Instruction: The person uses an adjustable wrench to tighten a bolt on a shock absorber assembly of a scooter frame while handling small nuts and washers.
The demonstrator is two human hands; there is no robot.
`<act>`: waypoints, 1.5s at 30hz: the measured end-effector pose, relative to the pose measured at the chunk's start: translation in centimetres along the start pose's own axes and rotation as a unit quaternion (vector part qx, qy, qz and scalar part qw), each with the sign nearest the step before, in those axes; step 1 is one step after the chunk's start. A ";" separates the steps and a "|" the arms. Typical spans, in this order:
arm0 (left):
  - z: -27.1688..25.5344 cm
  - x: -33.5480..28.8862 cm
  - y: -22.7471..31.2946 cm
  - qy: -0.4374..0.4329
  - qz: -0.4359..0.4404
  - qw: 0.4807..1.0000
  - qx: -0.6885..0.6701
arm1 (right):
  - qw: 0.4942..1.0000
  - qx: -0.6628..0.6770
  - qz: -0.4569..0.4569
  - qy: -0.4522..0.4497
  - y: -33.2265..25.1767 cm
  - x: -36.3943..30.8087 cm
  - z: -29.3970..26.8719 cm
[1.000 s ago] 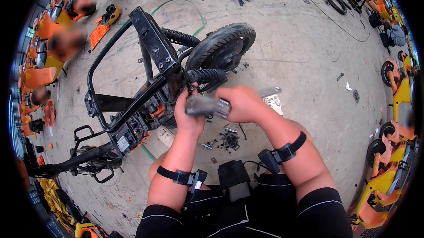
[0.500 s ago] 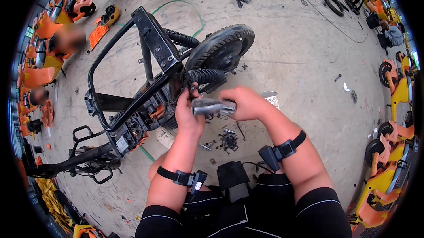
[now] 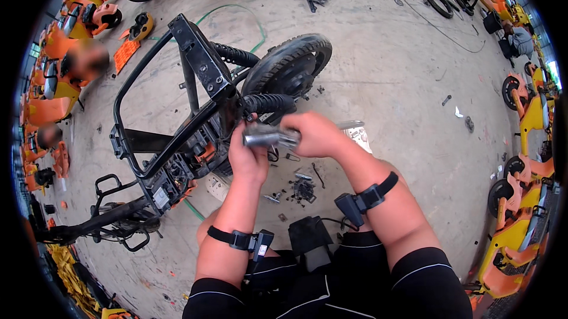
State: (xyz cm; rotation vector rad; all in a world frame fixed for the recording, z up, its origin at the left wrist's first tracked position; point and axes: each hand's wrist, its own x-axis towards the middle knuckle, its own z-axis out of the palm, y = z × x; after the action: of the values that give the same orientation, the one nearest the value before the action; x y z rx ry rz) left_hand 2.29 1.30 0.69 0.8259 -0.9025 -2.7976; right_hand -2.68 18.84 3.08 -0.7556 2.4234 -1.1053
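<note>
A stripped black motorbike frame (image 3: pixel 195 61) stands tilted at my left, with its rear wheel (image 3: pixel 290 73) and a black coil shock absorber (image 3: pixel 269 103) beyond my hands. My right hand (image 3: pixel 310 134) is wrapped round a shiny silver metal tool with a barrel-like end (image 3: pixel 263 137), which is smeared by motion. My left hand (image 3: pixel 247 156) is up against the frame by the shock absorber's near end. Its fingers are bent there, partly behind the tool, and what they pinch is hidden. The tool's barrel passes in front of the left palm.
Loose bolts and small dark parts (image 3: pixel 303 189) lie on the concrete below my hands. A green hose (image 3: pixel 260 29) curves behind the frame. Yellow and orange scooters (image 3: pixel 520 212) line both sides. A person (image 3: pixel 520 41) is at the far right.
The whole view has shifted slightly, so both hands and the tool appear a little further left. Both hands keep their holds by the frame.
</note>
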 end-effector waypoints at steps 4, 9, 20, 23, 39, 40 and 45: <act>-0.8 0.5 0.5 -0.014 -0.006 1.000 -0.026 | 0.997 -0.015 0.073 0.034 -1.7 0.9 0.8; -0.2 0.6 0.5 -0.022 -0.003 1.000 0.012 | 0.990 0.119 0.006 -0.076 0.5 -0.6 -0.1; -0.7 0.1 -0.8 -0.054 -0.008 0.997 0.055 | 0.991 -0.023 0.123 0.050 1.7 -5.0 -2.5; -0.7 0.6 -0.4 -0.023 0.018 0.997 0.071 | 0.987 0.021 0.142 0.073 0.9 -4.9 -2.6; -1.1 2.2 -1.6 -0.081 -0.014 0.996 -0.042 | 0.988 0.015 0.109 0.104 1.1 -5.3 -1.9; -0.9 2.0 -1.7 -0.091 -0.022 0.993 -0.066 | 0.988 0.018 0.109 0.105 1.1 -5.4 -2.0; -1.1 2.3 -1.7 -0.151 -0.046 0.978 -0.132 | 0.988 0.026 0.100 0.112 1.3 -5.6 -2.7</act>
State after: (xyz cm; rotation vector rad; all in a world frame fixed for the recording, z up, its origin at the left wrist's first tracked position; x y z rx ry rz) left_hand 1.08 1.57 -2.13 0.4218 -0.5121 -3.0874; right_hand -0.10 24.47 4.34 -0.3769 2.5741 -1.2242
